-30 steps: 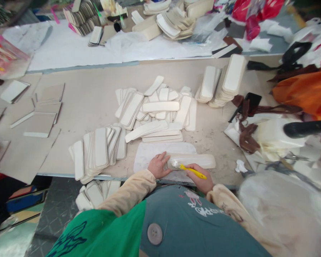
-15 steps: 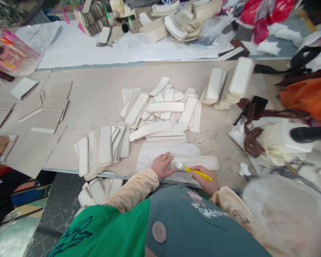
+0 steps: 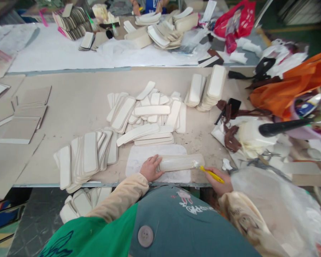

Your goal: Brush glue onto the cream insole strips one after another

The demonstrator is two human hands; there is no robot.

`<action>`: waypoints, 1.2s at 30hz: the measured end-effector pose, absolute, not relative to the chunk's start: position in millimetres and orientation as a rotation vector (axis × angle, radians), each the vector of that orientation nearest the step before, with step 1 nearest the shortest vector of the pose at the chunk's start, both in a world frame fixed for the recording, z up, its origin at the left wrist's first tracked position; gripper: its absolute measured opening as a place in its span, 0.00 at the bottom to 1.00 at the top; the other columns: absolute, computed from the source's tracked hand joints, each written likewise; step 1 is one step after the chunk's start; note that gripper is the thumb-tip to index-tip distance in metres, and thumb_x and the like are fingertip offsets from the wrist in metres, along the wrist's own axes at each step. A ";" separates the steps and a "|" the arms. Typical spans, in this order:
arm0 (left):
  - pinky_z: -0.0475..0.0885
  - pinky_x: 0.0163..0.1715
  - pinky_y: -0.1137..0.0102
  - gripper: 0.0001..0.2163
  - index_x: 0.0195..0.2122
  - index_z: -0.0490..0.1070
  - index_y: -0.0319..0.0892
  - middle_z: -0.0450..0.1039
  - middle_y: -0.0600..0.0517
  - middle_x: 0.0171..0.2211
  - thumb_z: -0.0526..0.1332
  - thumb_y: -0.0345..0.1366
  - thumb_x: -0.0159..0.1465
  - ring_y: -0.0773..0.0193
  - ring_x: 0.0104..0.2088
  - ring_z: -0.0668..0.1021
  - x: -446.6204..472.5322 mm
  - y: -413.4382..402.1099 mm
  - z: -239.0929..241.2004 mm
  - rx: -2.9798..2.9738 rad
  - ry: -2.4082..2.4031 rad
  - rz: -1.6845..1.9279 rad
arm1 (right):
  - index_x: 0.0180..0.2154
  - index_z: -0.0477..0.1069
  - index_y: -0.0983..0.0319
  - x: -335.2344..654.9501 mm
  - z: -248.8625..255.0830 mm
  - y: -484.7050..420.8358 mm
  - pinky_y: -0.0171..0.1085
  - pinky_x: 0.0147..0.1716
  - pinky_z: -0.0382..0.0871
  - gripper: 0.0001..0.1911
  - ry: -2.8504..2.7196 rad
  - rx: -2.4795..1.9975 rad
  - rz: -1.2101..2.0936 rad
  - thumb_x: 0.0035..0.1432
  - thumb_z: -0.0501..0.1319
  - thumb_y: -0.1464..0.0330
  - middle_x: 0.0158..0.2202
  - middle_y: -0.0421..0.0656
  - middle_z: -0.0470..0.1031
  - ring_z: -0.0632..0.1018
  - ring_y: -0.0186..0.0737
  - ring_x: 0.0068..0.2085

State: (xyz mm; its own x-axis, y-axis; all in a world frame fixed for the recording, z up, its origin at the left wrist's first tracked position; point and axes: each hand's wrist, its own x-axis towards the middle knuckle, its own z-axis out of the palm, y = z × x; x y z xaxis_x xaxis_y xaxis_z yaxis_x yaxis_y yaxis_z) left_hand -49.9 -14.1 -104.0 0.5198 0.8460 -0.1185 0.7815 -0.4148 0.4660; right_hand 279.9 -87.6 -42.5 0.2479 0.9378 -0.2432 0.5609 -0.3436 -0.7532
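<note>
At the near edge of the worktop (image 3: pixel 69 89), the left hand (image 3: pixel 149 167) lies flat with fingers spread, pressing down on the left end of a long cream strip (image 3: pixel 180 162). The strip lies lengthwise, left to right, on a pale mat (image 3: pixel 139 159) that reaches the worktop's near edge. The right hand (image 3: pixel 219 179) is closed around the yellow handle of a brush (image 3: pixel 207 171), whose whitish bristles touch the right end of the strip. Just behind the mat, a loose heap of strips (image 3: pixel 147 112) covers the middle of the worktop, some lying crosswise over others. To the left of the mat, a fanned row of strips (image 3: pixel 85 157) sits near the front edge, and more strips (image 3: pixel 80 201) show below that edge. Two leaning stacks (image 3: pixel 207 89) stand toward the right, behind the heap. Flat grey boards (image 3: pixel 24 117) lie at the left end. At the right end are dark brown scraps (image 3: pixel 231 137), a black handle (image 3: pixel 283 126) and an orange bag (image 3: pixel 296 85). Beyond the far edge, another table carries white sheet (image 3: pixel 69 50), more stacked pieces (image 3: pixel 160 32) and a red bag (image 3: pixel 234 21); another person's hands (image 3: pixel 147 7) show at its far side.
</note>
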 end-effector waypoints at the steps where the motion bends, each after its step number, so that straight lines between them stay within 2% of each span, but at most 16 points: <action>1: 0.69 0.55 0.51 0.31 0.59 0.66 0.41 0.63 0.37 0.60 0.64 0.49 0.56 0.45 0.55 0.71 -50.1 -14.1 -104.7 2.292 1.332 0.191 | 0.37 0.76 0.59 286.6 -39.4 -89.2 0.35 0.28 0.67 0.17 -1.370 -2.027 0.880 0.55 0.58 0.54 0.31 0.42 0.78 0.74 0.37 0.27; 3: 0.69 0.55 0.51 0.31 0.59 0.65 0.40 0.63 0.36 0.61 0.64 0.49 0.56 0.45 0.55 0.70 -50.6 -14.0 -105.7 2.287 1.330 0.197 | 0.38 0.76 0.59 296.1 -35.4 -90.2 0.35 0.29 0.68 0.17 -1.424 -2.064 0.760 0.57 0.57 0.55 0.31 0.42 0.78 0.75 0.38 0.28; 7: 0.68 0.55 0.51 0.32 0.60 0.65 0.40 0.63 0.36 0.60 0.64 0.49 0.57 0.45 0.56 0.70 -50.9 -13.9 -104.8 2.294 1.323 0.175 | 0.41 0.76 0.60 295.8 -41.7 -84.4 0.39 0.39 0.71 0.16 -1.655 -2.016 0.475 0.60 0.55 0.59 0.37 0.46 0.80 0.79 0.43 0.36; 11: 0.68 0.55 0.51 0.32 0.60 0.63 0.41 0.63 0.37 0.61 0.64 0.48 0.57 0.46 0.56 0.70 -50.3 -15.3 -104.3 2.297 1.330 0.151 | 0.41 0.77 0.60 265.9 -54.0 -75.0 0.39 0.37 0.71 0.14 -1.997 -1.996 0.316 0.59 0.56 0.65 0.36 0.49 0.80 0.79 0.45 0.37; 15: 0.68 0.56 0.53 0.32 0.61 0.63 0.40 0.63 0.37 0.61 0.64 0.48 0.57 0.46 0.56 0.70 -49.6 -16.5 -107.9 2.294 1.334 0.146 | 0.41 0.77 0.62 227.4 -52.7 -66.8 0.40 0.39 0.72 0.15 -2.219 -1.663 0.553 0.60 0.53 0.68 0.36 0.49 0.80 0.79 0.44 0.38; 18: 0.68 0.56 0.52 0.34 0.62 0.61 0.41 0.62 0.37 0.62 0.65 0.49 0.56 0.46 0.56 0.71 -50.2 -19.3 -107.7 2.276 1.351 0.141 | 0.43 0.76 0.59 214.1 -46.1 -65.9 0.40 0.43 0.73 0.14 -2.084 -1.397 0.863 0.62 0.53 0.66 0.40 0.45 0.81 0.80 0.42 0.40; 23: 0.69 0.54 0.51 0.45 0.65 0.56 0.39 0.62 0.35 0.62 0.67 0.57 0.51 0.44 0.55 0.73 -56.1 -28.4 -98.2 2.276 1.262 0.162 | 0.40 0.76 0.56 225.3 -37.5 -73.9 0.39 0.42 0.75 0.14 -1.550 -1.665 1.080 0.58 0.59 0.55 0.40 0.41 0.81 0.81 0.44 0.41; 25: 0.70 0.54 0.52 0.42 0.65 0.56 0.39 0.64 0.35 0.60 0.65 0.57 0.54 0.46 0.55 0.73 -63.2 -24.2 -95.9 2.287 1.286 0.262 | 0.41 0.75 0.53 232.9 -35.6 -74.7 0.41 0.42 0.75 0.18 -1.326 -1.831 1.081 0.54 0.60 0.50 0.40 0.40 0.80 0.81 0.45 0.40; 28: 0.70 0.55 0.52 0.28 0.61 0.62 0.42 0.69 0.39 0.57 0.60 0.48 0.62 0.51 0.56 0.73 -85.8 -2.0 -90.1 2.285 1.471 0.438 | 0.43 0.74 0.51 240.0 -29.0 -74.2 0.45 0.46 0.73 0.22 -1.084 -1.982 1.030 0.53 0.58 0.46 0.38 0.40 0.80 0.80 0.49 0.40; 30: 0.68 0.56 0.50 0.21 0.57 0.66 0.44 0.71 0.40 0.55 0.59 0.41 0.64 0.51 0.57 0.71 -108.9 21.3 -82.4 2.269 1.642 0.477 | 0.44 0.73 0.52 241.4 -22.3 -73.4 0.50 0.51 0.70 0.25 -1.020 -2.037 0.975 0.51 0.58 0.45 0.37 0.43 0.79 0.80 0.53 0.42; 32: 0.65 0.58 0.47 0.20 0.56 0.67 0.45 0.69 0.41 0.56 0.60 0.36 0.63 0.50 0.59 0.68 -135.0 46.4 -73.2 2.249 1.807 0.416 | 0.45 0.73 0.54 240.5 -15.5 -71.7 0.54 0.55 0.66 0.27 -0.989 -2.070 0.919 0.50 0.59 0.45 0.38 0.45 0.79 0.78 0.57 0.46; 36: 0.55 0.61 0.41 0.28 0.60 0.61 0.43 0.64 0.38 0.60 0.60 0.26 0.58 0.46 0.63 0.64 -180.7 82.2 -58.5 2.208 2.047 0.143 | 0.43 0.73 0.54 233.5 -4.1 -65.9 0.54 0.57 0.63 0.25 -1.002 -2.079 0.866 0.48 0.59 0.46 0.43 0.47 0.78 0.76 0.59 0.50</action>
